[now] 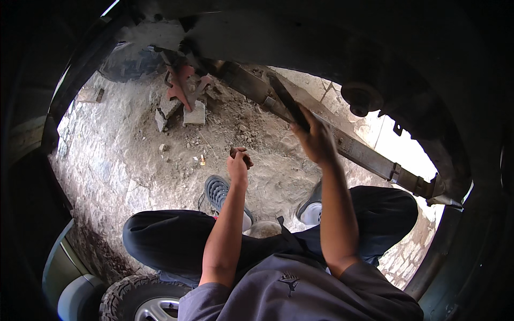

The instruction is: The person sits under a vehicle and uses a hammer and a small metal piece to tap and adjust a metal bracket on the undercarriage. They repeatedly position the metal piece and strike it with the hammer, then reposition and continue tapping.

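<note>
My right hand [317, 138], slightly smeared by motion, is wrapped round the lower end of a long, dark, narrow tool [288, 101]. The tool tilts up and to the left and overlaps a long metal beam [364, 158] in the picture; whether they touch I cannot tell. The beam runs from upper left to lower right. My left hand [240, 159] is closed above the dirt ground, with a small dark brown end of something showing at its fingers. Its kind is hidden by the hand.
A red metal stand [182, 88] is at the far left of the beam, beside a pale block [195, 113] and rubble. Dark vehicle bodywork arches overhead. A wheel [142, 299] lies behind my left knee. Stony dirt ground [128, 155] spreads around my feet.
</note>
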